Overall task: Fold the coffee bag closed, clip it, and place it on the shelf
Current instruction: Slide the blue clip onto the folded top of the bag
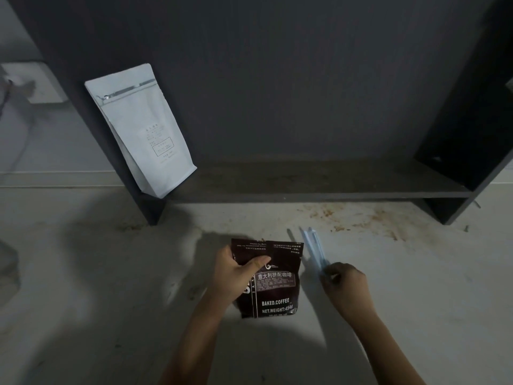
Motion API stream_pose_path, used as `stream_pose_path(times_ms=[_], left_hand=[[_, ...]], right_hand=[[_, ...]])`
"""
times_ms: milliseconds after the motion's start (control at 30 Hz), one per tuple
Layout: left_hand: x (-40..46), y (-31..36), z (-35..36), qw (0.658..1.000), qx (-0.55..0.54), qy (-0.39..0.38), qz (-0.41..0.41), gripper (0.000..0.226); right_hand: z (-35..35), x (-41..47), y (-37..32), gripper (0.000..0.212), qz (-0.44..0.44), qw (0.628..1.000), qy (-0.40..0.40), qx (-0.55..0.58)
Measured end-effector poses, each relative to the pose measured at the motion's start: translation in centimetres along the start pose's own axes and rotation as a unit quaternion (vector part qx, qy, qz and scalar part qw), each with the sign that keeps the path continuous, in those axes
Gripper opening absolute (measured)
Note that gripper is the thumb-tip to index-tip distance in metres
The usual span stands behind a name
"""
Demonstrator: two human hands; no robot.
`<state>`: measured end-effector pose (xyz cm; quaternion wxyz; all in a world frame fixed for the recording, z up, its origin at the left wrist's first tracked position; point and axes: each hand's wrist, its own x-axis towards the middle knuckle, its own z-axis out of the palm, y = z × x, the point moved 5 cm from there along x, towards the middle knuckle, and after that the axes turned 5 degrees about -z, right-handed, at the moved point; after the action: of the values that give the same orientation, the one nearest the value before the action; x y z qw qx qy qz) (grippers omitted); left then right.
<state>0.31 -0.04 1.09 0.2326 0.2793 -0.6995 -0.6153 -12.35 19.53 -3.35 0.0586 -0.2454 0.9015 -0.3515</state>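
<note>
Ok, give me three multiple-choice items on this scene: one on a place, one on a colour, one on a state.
1. Where is the white coffee bag?
A. leaning at the left end of the dark shelf
B. lying on the floor
C. in a hand

2. What colour is the sealing clip?
A. red
B. light blue
C. black

3. The brown coffee bag is:
A. clipped
B. lying flat, untouched
C. held with its top folded over, unclipped

Key: A, it leans against the shelf's left side; B, it looks pale blue; C, the left hand pinches the fold while the right hand grasps the clip.
</note>
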Motion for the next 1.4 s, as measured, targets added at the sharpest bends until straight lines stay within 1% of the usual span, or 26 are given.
stream_pose_path(times_ms=[100, 133, 267, 333, 433, 567, 667, 767, 900, 967, 1100, 1167, 1267, 1400], left_hand=[[-0.2, -0.1, 0.0, 1.0, 0.002, -0.006, -0.011, 0.036], [-0.3, -0.1, 0.0, 1.0, -0.003, -0.006, -0.014, 0.033], [-0.6, 0.2, -0.1, 1.0, -0.02, -0.005, -0.024, 0.023], [-0.9, 0.2, 0.0, 0.999, -0.031, -0.005, -0.031, 0.022], [-1.1, 0.4, 0.1, 0.999, -0.039, 0.001, -0.034, 0.021], [-1.4, 0.6, 0.2, 0.998, -0.057, -0.005, -0.041, 0.021], [-1.5, 0.2, 0.1, 0.997, -0.062, -0.005, -0.052, 0.02], [-1.5, -0.2, 0.0, 0.996, -0.069, -0.007, -0.063, 0.02], [-1.5, -0.2, 0.2, 0.995, -0.077, -0.008, -0.063, 0.021], [-1.4, -0.2, 0.1, 0.996, -0.072, -0.006, -0.06, 0.021], [-1.2, -0.3, 0.1, 0.998, -0.053, -0.011, -0.04, 0.023], [-1.2, -0.3, -0.1, 0.999, -0.044, -0.002, -0.023, 0.02], [-1.2, -0.3, -0.2, 0.999, -0.034, 0.005, -0.004, 0.016], [-1.2, -0.4, 0.0, 0.999, -0.043, 0.012, -0.014, 0.015]], right_hand=[[-2.0, -0.2, -1.0, 0.006, 0.007, 0.988, 0.056, 0.146], [-2.7, -0.2, -1.5, 0.006, -0.006, 0.98, 0.074, 0.185], [-5.8, -0.7, -4.7, 0.014, -0.114, 0.945, 0.11, 0.287], [-6.7, -1.1, -5.9, 0.017, -0.162, 0.935, 0.113, 0.296], [-7.0, -1.8, -7.2, 0.017, -0.222, 0.938, 0.104, 0.246], [-6.6, -2.4, -8.2, 0.02, -0.263, 0.94, 0.09, 0.199], [-6.2, -2.4, -8.5, 0.022, -0.265, 0.945, 0.087, 0.174], [-6.2, -2.1, -8.6, 0.026, -0.255, 0.947, 0.075, 0.182], [-5.8, -1.7, -9.1, 0.04, -0.222, 0.946, 0.04, 0.233], [-5.5, -1.4, -9.3, 0.042, -0.202, 0.944, 0.014, 0.262], [-4.6, -0.6, -9.8, 0.046, -0.154, 0.923, -0.049, 0.349], [-3.8, -0.5, -10.0, 0.044, -0.134, 0.909, -0.064, 0.39], [-2.6, -0.6, -9.9, 0.037, -0.101, 0.883, -0.067, 0.454], [-2.0, -0.6, -10.0, 0.025, -0.106, 0.889, -0.062, 0.441]])
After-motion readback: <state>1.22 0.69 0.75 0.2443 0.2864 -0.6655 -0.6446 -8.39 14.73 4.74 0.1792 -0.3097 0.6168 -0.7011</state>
